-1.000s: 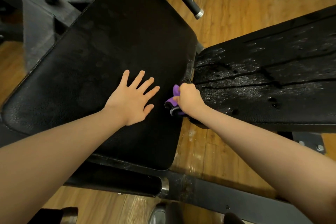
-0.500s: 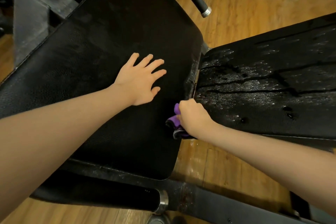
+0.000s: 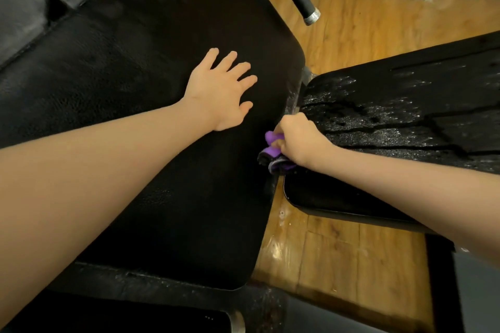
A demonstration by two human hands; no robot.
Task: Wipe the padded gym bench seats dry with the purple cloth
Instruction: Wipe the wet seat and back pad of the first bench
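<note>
Left hand [image 3: 221, 92] slid up seat pad [image 3: 135, 89] (flat, fingers spread); view nearer.

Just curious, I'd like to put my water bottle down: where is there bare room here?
Bare patches: the left pad beyond the left hand, and the wooden floor between both pads. Crowded: the seam, where the right hand grips the purple cloth; the right pad is wet.

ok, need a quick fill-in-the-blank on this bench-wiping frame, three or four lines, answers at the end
1. The right hand grips a bunched cloth whose colour is ____.
2. The left hand lies flat, fingers spread, on the ____ pad.
3. Water droplets cover the pad on the ____ side of the picture.
4. The floor between the pads is made of ____.

Missing words: purple; left; right; wood
</note>
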